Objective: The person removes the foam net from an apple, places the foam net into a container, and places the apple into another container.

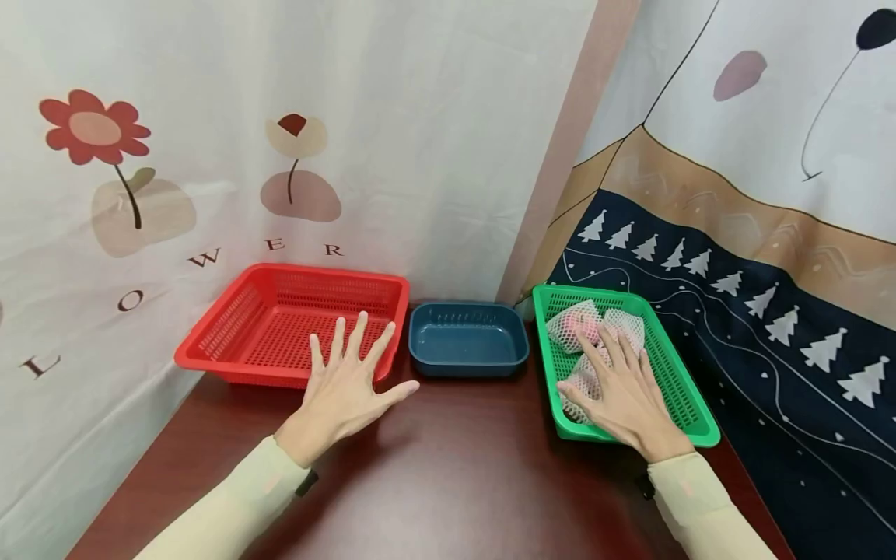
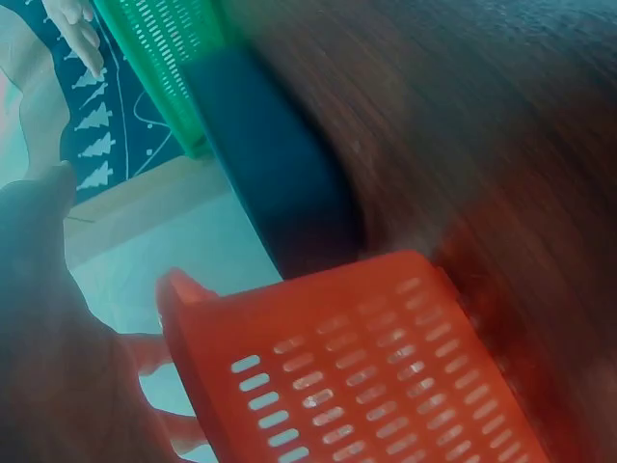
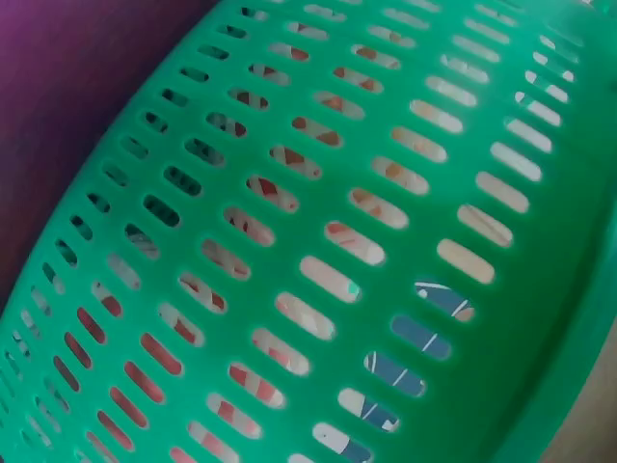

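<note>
Mesh bags near right hand (red basket near left hand).

Head cam looks forward and down over the desk; left wrist one's close on the red basket, right one's even tighter on the green basket all three catch.
</note>
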Available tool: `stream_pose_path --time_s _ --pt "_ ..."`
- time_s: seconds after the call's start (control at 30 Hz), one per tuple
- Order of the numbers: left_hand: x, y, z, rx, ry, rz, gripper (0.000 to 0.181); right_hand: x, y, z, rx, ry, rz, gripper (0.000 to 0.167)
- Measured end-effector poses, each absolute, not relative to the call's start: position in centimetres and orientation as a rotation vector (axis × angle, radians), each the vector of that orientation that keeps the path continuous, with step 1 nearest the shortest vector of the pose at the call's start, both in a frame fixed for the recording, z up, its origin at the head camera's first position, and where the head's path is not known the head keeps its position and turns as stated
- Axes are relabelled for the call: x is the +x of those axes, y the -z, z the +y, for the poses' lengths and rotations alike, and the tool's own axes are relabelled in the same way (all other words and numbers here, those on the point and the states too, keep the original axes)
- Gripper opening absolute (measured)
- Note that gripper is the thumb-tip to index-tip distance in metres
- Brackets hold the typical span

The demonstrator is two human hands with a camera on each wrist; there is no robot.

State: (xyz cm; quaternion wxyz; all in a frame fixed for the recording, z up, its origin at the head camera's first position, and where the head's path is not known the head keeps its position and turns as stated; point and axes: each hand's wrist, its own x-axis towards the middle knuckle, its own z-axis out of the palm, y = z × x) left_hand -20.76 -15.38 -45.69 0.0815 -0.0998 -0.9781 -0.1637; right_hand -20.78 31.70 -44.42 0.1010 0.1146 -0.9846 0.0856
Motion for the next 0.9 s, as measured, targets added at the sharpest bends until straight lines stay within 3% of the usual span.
stream_pose_path --time_s 0.9 --pt "-20.5 45.3 -12.1 -0.445 0.509 -2.892 0.106 -21.0 41.6 32.3 0.379 -0.191 -2.977 0.093"
